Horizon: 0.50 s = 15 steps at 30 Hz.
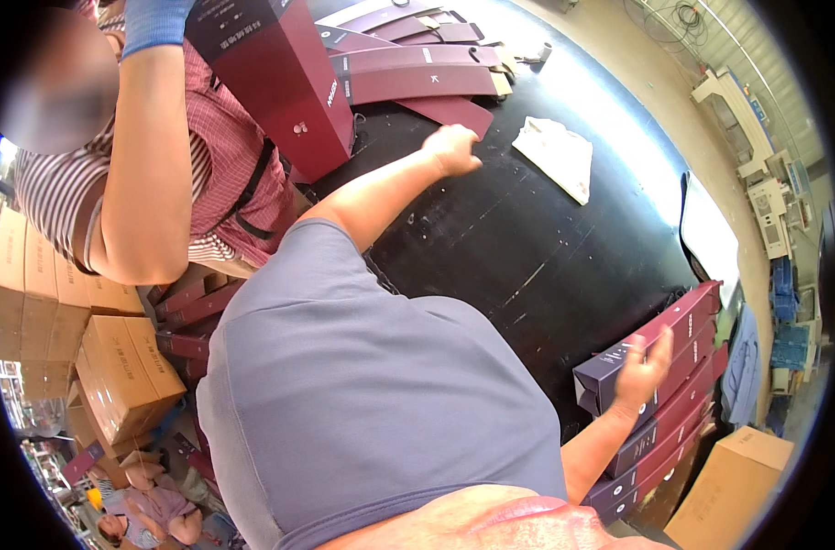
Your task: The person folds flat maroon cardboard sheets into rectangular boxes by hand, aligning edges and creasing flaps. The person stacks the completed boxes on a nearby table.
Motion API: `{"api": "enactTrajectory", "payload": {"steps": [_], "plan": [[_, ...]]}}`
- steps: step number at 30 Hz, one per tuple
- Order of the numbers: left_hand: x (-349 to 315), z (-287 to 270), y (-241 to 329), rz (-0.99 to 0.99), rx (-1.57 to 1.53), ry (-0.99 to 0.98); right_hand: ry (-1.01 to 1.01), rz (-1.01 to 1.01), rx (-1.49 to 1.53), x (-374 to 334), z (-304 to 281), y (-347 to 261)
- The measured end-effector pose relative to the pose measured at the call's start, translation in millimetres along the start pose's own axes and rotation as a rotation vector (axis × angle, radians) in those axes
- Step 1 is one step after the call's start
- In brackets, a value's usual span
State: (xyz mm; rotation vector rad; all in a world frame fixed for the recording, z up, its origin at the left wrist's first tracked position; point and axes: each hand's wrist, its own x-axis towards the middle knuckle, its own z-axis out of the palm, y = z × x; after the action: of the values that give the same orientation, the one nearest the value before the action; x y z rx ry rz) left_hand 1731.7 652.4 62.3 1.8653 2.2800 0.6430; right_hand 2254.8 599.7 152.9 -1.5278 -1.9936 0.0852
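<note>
My left hand (454,149) reaches far across the black table, its fingers curled at the near edge of a flat maroon carton (451,112). That carton sticks out from under a fanned pile of maroon and dark cartons (417,75). On the right, my right hand (645,367) has its fingers apart and holds nothing. It is over the upper side of a row of long maroon boxes with dark ends (683,341); whether the palm touches them I cannot tell.
A co-worker with a blue glove (156,23) stands at left beside a tall maroon box (285,92). A white cloth or bag (557,156) lies on the black table (500,247). Brown cartons (129,376) are stacked left; another brown carton (734,486) sits lower right.
</note>
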Motion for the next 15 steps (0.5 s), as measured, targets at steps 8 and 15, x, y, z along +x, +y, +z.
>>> {"api": "enactTrajectory", "payload": {"steps": [8,15], "plan": [[64,-19,-146,-0.593,0.57,-0.212,-0.46,0.358,-0.844,-28,40,52],[92,-21,-171,-0.563,0.493,-0.088,-0.391,0.309,-0.61,-4,65,36]]}}
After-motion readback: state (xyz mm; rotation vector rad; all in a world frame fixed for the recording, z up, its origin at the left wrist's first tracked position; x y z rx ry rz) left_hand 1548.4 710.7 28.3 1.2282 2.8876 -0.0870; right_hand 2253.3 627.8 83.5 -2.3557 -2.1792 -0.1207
